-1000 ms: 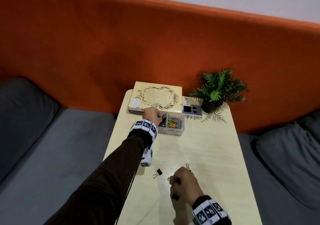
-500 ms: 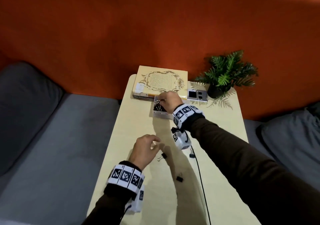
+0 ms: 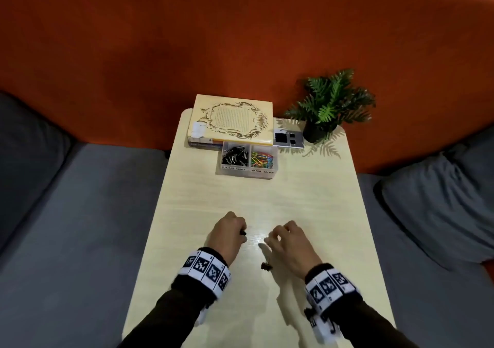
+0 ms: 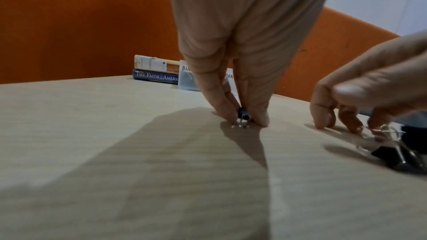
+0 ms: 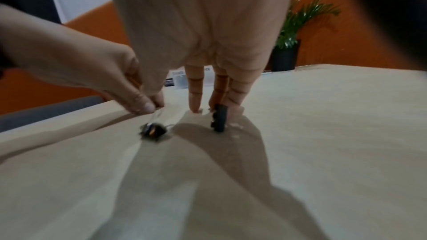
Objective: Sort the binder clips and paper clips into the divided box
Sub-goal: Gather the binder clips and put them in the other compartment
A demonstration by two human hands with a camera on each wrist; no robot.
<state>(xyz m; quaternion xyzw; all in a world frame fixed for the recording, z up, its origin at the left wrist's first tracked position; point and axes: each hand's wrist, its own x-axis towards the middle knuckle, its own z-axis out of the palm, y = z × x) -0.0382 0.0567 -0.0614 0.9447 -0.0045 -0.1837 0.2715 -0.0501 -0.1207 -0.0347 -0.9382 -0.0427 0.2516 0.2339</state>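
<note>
The clear divided box [image 3: 247, 172] stands at the table's far end, with black binder clips [image 3: 234, 155] in its left half and coloured paper clips [image 3: 261, 159] in its right half. At the near end my left hand [image 3: 227, 238] pinches a small black binder clip [image 4: 243, 116] against the table between thumb and fingers. My right hand [image 3: 288, 243] has its fingertips [image 5: 195, 105] down on the table. A second binder clip [image 5: 219, 118] stands on end against them, and no thumb shows on it. A third binder clip [image 3: 266, 267] lies loose between the hands.
The pale wooden table [image 3: 267, 195] carries stacked books [image 3: 232, 119], a small grey device [image 3: 288, 139] and a potted plant [image 3: 328, 107] at its far end. Grey sofa cushions [image 3: 80, 214] flank it, and an orange backrest [image 3: 240, 40] rises behind.
My right hand has come back from the box to the near end of the table. My left hand, which hovered over a clip half a second ago, now pinches it.
</note>
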